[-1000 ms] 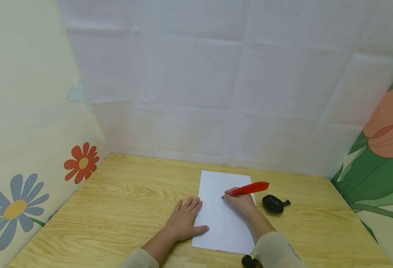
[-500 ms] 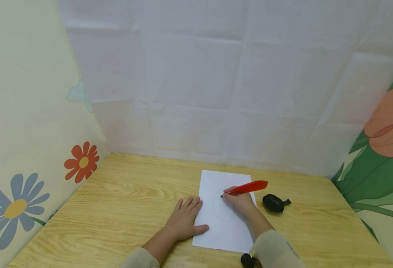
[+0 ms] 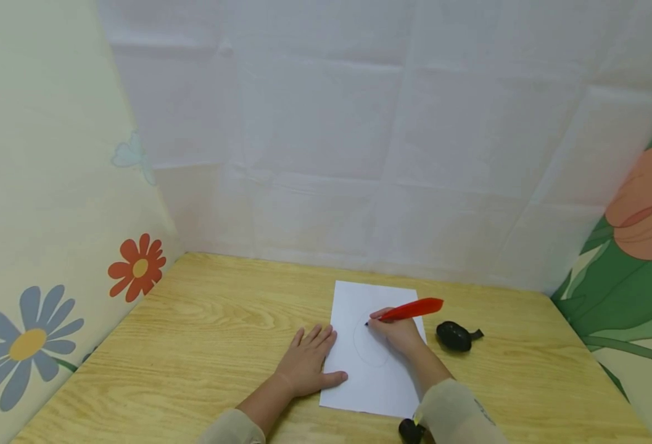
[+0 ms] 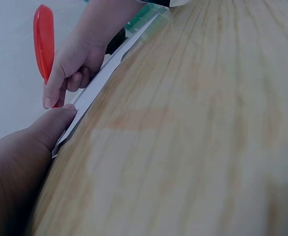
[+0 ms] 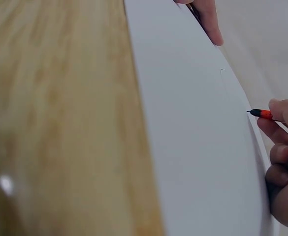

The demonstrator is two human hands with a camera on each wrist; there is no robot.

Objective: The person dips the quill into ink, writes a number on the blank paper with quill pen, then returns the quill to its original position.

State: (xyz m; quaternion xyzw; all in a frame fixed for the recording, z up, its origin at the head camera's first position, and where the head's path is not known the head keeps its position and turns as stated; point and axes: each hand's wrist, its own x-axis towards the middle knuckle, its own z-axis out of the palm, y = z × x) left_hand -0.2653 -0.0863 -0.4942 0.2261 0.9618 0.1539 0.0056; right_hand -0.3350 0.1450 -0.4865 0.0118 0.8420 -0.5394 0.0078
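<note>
A white sheet of paper [image 3: 359, 388] lies on the wooden table, bearing a thin oval outline. My left hand [image 3: 303, 367] lies flat at the sheet's left edge, fingers spread, its thumb over the paper. In my right hand [image 3: 403, 336] is a red feather-shaped pen [image 3: 414, 309], pinched between thumb and fingers. Its black tip meets the upper left of the oval. In the right wrist view, the pen's dark nib [image 5: 255, 113] is right at the paper's surface. The left wrist view shows the pen's red feather end [image 4: 44, 42] pointing up above the right hand.
Right of the paper lies a shiny black oval object [image 3: 453, 336] with a short tail. A smaller black object [image 3: 411, 430] sits below the sheet, partly behind the right sleeve [image 3: 459, 413]. A white sheet-like backdrop [image 3: 326, 154] hangs behind the table [image 3: 220, 320].
The pen tip and right hand have shifted very slightly up and left over the paper. My left hand has stayed in place.
</note>
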